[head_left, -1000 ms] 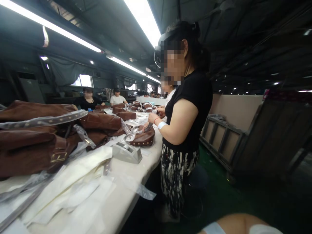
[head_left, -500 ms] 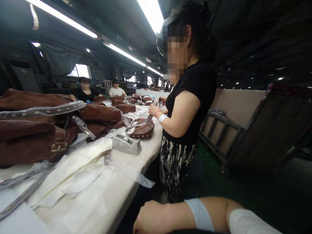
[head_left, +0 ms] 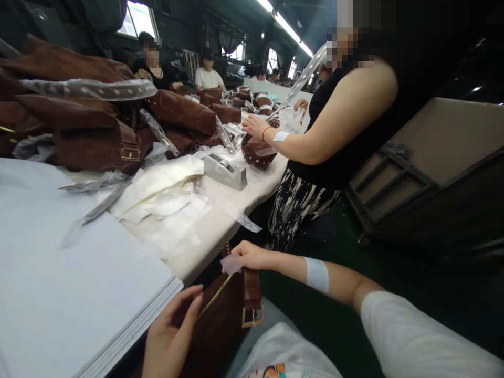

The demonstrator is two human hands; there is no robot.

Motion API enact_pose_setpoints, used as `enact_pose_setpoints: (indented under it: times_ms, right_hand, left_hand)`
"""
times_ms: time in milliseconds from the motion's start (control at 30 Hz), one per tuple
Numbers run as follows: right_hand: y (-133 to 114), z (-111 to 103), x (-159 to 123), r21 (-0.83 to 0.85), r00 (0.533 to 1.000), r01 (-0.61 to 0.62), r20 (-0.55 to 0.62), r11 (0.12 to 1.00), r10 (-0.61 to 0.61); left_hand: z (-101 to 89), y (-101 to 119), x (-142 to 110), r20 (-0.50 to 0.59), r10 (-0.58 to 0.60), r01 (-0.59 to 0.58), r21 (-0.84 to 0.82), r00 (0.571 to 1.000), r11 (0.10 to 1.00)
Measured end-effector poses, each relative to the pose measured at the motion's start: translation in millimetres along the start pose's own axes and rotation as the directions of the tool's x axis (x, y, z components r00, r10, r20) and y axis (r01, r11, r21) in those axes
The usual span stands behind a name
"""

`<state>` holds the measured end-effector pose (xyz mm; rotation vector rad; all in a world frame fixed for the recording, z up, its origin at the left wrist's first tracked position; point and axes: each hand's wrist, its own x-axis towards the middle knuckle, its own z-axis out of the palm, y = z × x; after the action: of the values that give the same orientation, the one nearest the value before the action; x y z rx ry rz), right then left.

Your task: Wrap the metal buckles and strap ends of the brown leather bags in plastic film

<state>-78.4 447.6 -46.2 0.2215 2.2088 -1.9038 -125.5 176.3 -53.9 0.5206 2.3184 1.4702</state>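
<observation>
A brown leather bag (head_left: 220, 320) with a gold zip and a buckled strap is at my lap, below the table edge. My right hand (head_left: 252, 256) is closed at the far end of the zip, pinching a small translucent piece of film (head_left: 231, 263). Beside the near part of the zip, my left hand (head_left: 171, 328) has its thumb and fingers stretched out and apart, close against the bag's upper edge. The bag's lower part is dark and partly hidden by my left hand.
A thick stack of white sheets (head_left: 79, 252) covers the near left of the table. Beyond it lie several brown bags (head_left: 90, 131), plastic-wrapped straps and a grey tape dispenser (head_left: 224, 170). A co-worker (head_left: 350, 105) stands at the right, handling a studded strap.
The view has turned down and left, bringing the bag, the sheet stack and my left hand into sight. My right hand now grips film at the zip. The co-worker has lifted a strap.
</observation>
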Motion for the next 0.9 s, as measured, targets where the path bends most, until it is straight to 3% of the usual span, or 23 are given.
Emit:
enact_pose_setpoints:
  times_ms: [167,300,400,567,633,700,767,833,900]
  right_hand:
    - [2.4,5.8,-10.8,-0.071,0.999,0.022,-0.043,0.997,-0.025]
    - [2.8,12.8,-13.4,-0.155,0.992,0.066,-0.097,0.986,-0.082]
    - [3.6,17.3,-12.1,-0.14,0.989,0.094,-0.098,0.986,-0.108]
    - [-3.3,25.6,2.1,0.059,0.975,0.21,-0.09,0.976,-0.204]
    - [-8.3,29.2,10.2,0.059,0.968,0.241,-0.082,0.969,-0.236]
    - [-11.9,30.0,16.6,-0.01,0.952,0.305,-0.006,0.952,-0.305]
    - [-12.5,25.7,20.6,-0.065,0.914,0.396,0.123,0.916,-0.387]
    - [-12.1,16.1,22.9,-0.092,0.874,0.45,0.247,0.888,-0.418]
    - [-15.7,2.8,24.8,-0.159,0.861,0.447,0.345,0.88,-0.375]
  left_hand:
    - [53.5,31.4,13.9,0.058,-0.04,0.058,-0.356,0.997,0.933]
    - [65.9,34.4,6.4,-0.074,0.048,-0.072,-0.357,0.996,0.931]
    - [53.6,30.9,-0.6,-0.233,0.122,-0.197,-0.334,0.965,0.922]
    - [7.9,31.0,19.4,-0.43,-0.172,-0.1,-0.539,0.886,0.836]
    - [-9.8,31.0,33.4,-0.483,-0.162,-0.146,-0.538,0.861,0.83]
    - [-18.5,27.2,40.7,-0.446,-0.104,-0.131,-0.466,0.889,0.875]
    - [-14.1,20.3,36.5,-0.287,-0.059,-0.054,-0.373,0.956,0.926]
    - [2.5,13.3,22.7,-0.111,-0.037,0.004,-0.282,0.993,0.959]
    - [24.3,9.3,5.5,-0.099,-0.058,0.038,-0.196,0.993,0.98]
